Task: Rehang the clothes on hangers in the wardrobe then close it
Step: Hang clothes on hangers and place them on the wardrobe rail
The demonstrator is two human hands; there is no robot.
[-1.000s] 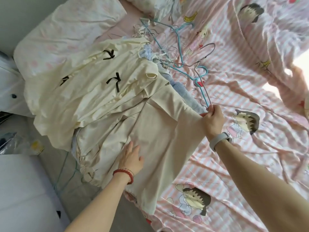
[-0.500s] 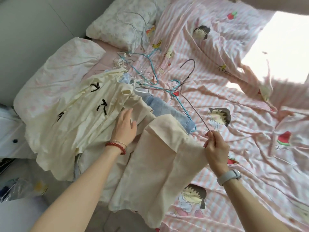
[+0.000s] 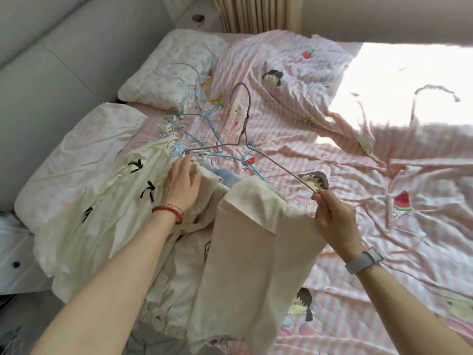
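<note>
**Grey hanger lifted over the clothes on the bed**

The right hand [image 3: 332, 221] pinches one end of a grey wire hanger [image 3: 244, 142] together with the top edge of a beige garment [image 3: 253, 254], its grip clamped on both; the cloth hangs down from that hand over the edge of the bed [image 3: 384, 201]. The hanger is raised and tilted, its hook pointing up and away. The left hand [image 3: 180, 185], wearing a red bead bracelet [image 3: 169, 212], reaches to the hanger's other end with fingers fairly straight, resting on the heap of clothes; whether a fingertip actually touches the wire is hard to tell.

Under that hand lies a cream garment with black bows [image 3: 107, 201], spread across the near-left part of the bed, with a pale blue garment [image 3: 225, 175] showing just beyond it. A tangle of blue and white hangers [image 3: 204, 134] lies on the pink striped sheet behind the clothes. Two pillows [image 3: 169, 70] sit at the head of the bed, a few thin wire hangers resting on the farther one
</note>
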